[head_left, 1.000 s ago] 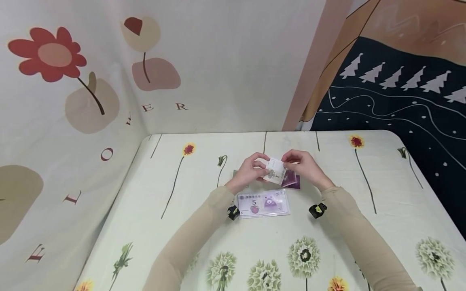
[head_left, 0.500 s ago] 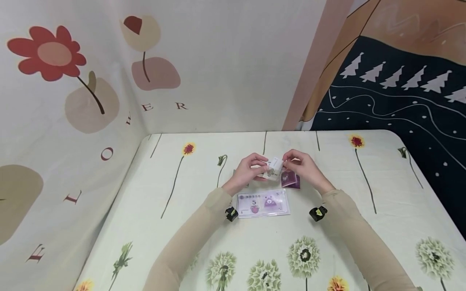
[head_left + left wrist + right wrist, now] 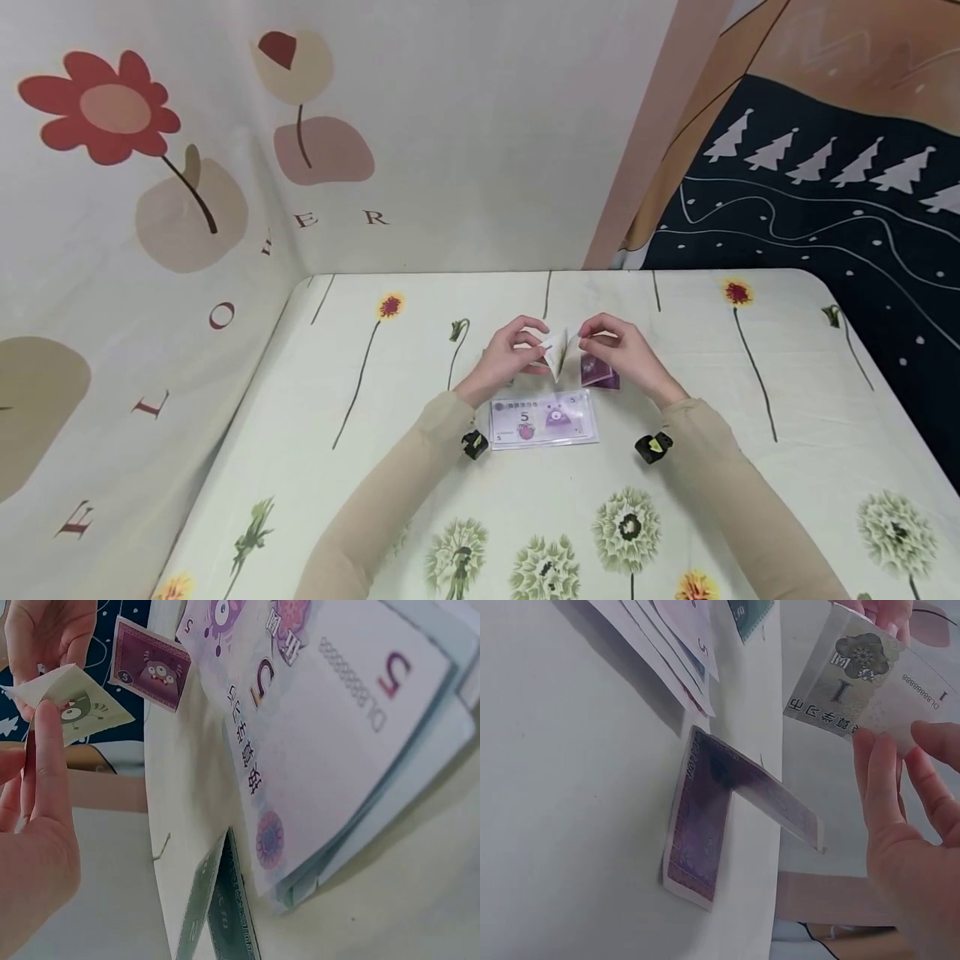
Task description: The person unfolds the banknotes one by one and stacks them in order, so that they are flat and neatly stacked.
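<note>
Between both hands a small play banknote [image 3: 556, 353] marked 1 is raised above the table, bent along a crease. My left hand [image 3: 508, 360] pinches its left side, thumb and fingers curled. In the right wrist view my right hand [image 3: 911, 795] pinches the near end of the banknote [image 3: 859, 671] between thumb and fingertips. Close below the right hand stands a folded purple banknote [image 3: 697, 810]. A folded green banknote [image 3: 217, 907] stands like a tent near the left hand, mostly hidden by it in the head view. Nearer the body lies a stack of lilac 5 banknotes [image 3: 543, 419].
A pale flower-patterned cloth covers the table [image 3: 405, 467]. Patterned curtains [image 3: 480, 150] hang behind it and at the left; a dark cloth with white trees [image 3: 825, 225] hangs at the right. Black wrist cameras [image 3: 654, 447] sit beneath both wrists.
The banknote has turned from facing the head camera to a folded, nearly edge-on position. My right hand has shifted slightly, while the left stays almost in place. The notes on the table have not moved.
</note>
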